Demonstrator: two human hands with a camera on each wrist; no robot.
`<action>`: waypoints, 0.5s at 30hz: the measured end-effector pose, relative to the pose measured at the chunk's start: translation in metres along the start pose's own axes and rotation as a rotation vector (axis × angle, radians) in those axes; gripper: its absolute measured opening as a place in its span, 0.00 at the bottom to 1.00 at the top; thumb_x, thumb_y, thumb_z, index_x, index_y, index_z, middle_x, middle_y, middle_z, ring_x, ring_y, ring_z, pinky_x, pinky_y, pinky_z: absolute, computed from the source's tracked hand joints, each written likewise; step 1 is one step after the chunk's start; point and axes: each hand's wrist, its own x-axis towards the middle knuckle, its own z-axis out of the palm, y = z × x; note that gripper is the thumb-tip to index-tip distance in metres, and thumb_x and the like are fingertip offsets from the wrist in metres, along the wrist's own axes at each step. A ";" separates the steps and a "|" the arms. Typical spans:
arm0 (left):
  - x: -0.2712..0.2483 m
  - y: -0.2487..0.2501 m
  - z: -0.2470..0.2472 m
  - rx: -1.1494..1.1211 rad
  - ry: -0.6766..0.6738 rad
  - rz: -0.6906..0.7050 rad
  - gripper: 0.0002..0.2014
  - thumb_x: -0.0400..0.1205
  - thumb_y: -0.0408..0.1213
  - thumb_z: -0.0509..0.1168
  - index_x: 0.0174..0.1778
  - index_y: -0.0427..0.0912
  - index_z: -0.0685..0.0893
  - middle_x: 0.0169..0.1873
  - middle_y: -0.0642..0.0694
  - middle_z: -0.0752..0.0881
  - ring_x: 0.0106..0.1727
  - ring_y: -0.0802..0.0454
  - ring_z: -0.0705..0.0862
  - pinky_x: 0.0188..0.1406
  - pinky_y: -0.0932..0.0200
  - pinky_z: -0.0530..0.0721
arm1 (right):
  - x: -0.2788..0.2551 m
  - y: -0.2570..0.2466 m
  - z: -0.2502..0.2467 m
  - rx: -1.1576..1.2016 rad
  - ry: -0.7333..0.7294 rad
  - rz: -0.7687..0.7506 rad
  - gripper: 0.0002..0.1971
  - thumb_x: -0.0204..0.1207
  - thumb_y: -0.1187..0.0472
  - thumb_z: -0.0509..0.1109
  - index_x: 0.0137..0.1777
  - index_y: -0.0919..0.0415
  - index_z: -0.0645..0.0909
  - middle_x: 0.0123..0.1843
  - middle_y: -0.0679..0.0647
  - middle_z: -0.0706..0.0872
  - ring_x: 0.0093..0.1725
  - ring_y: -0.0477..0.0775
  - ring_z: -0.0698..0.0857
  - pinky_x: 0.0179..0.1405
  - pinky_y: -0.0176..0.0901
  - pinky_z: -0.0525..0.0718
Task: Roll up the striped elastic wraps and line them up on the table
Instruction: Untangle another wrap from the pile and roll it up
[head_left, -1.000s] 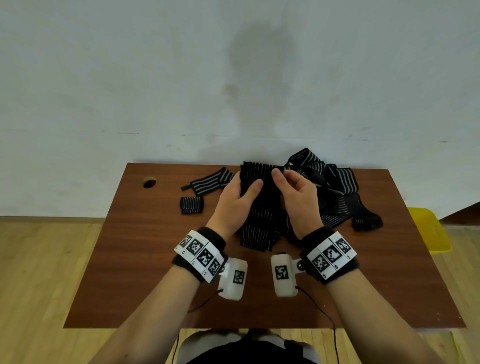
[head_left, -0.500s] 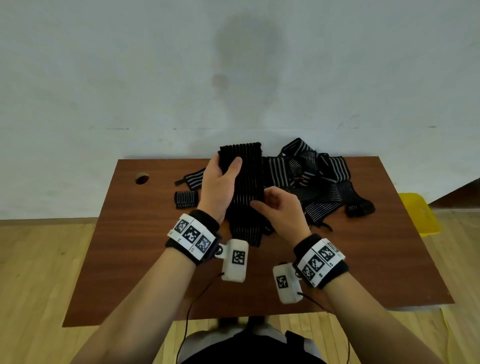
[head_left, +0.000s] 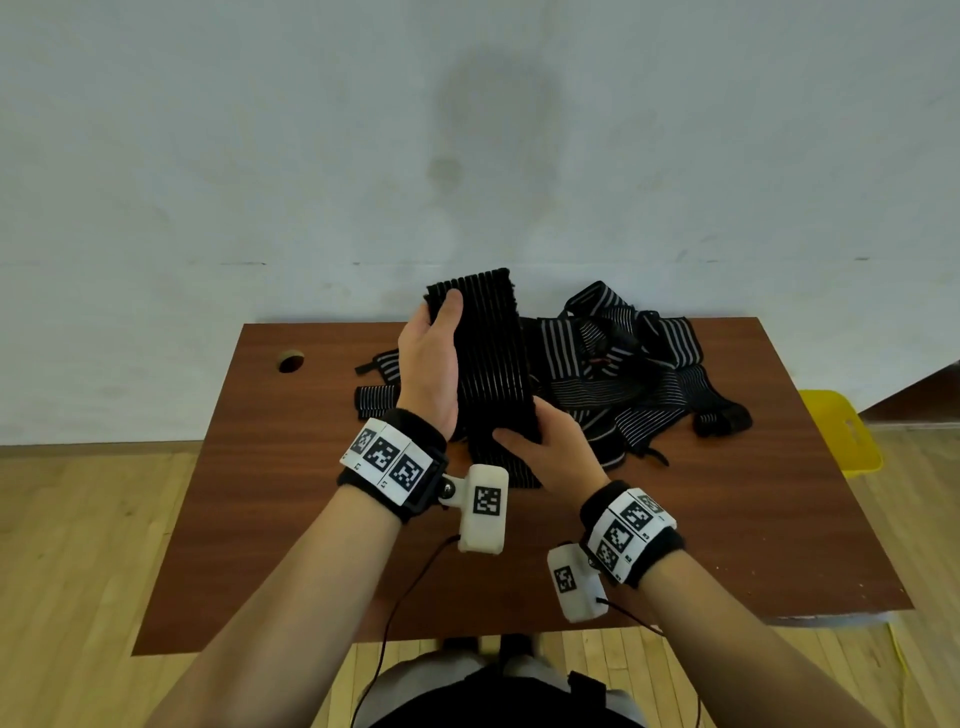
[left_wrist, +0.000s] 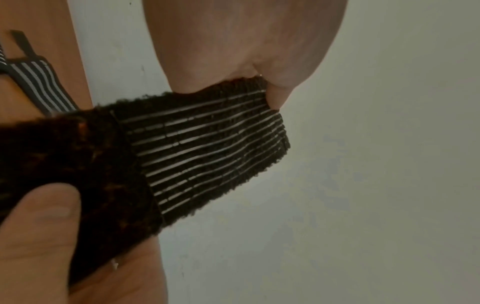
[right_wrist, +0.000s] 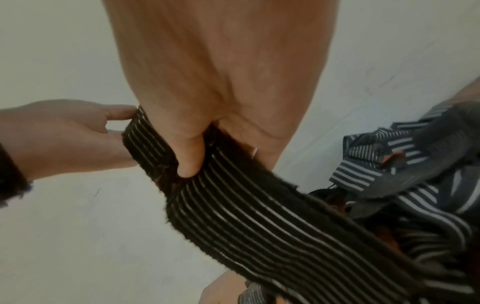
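Here the left hand (head_left: 428, 374) grips the wrap's (head_left: 491, 358) top end, lifted above the desk (head_left: 270, 499). The right hand (head_left: 550, 447) pinches it lower down. Behind the wrap lies a pile (head_left: 628, 379) of others.

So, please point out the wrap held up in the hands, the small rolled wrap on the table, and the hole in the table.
held wrap (head_left: 491, 353), head view, middle of its striped face
rolled wrap (head_left: 375, 404), head view, its middle
table hole (head_left: 291, 360), head view, its centre
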 end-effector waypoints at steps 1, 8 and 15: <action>0.000 0.001 -0.001 0.003 0.017 0.008 0.17 0.88 0.45 0.66 0.68 0.37 0.86 0.64 0.38 0.90 0.67 0.40 0.88 0.74 0.34 0.81 | -0.001 -0.001 0.002 0.016 -0.008 -0.007 0.13 0.83 0.58 0.75 0.67 0.54 0.84 0.58 0.43 0.91 0.60 0.39 0.88 0.66 0.52 0.86; 0.002 -0.007 -0.010 0.227 0.037 0.186 0.09 0.90 0.42 0.64 0.55 0.40 0.85 0.53 0.42 0.89 0.54 0.51 0.89 0.62 0.46 0.87 | -0.013 -0.004 0.010 0.149 -0.191 -0.021 0.13 0.89 0.66 0.65 0.69 0.52 0.81 0.63 0.44 0.89 0.65 0.40 0.87 0.65 0.36 0.83; -0.010 -0.009 -0.012 0.146 -0.088 0.168 0.11 0.90 0.39 0.62 0.58 0.35 0.83 0.52 0.36 0.87 0.55 0.37 0.86 0.66 0.32 0.83 | -0.010 -0.016 -0.006 0.326 -0.193 0.019 0.33 0.77 0.40 0.77 0.76 0.57 0.76 0.69 0.53 0.87 0.70 0.54 0.86 0.73 0.61 0.83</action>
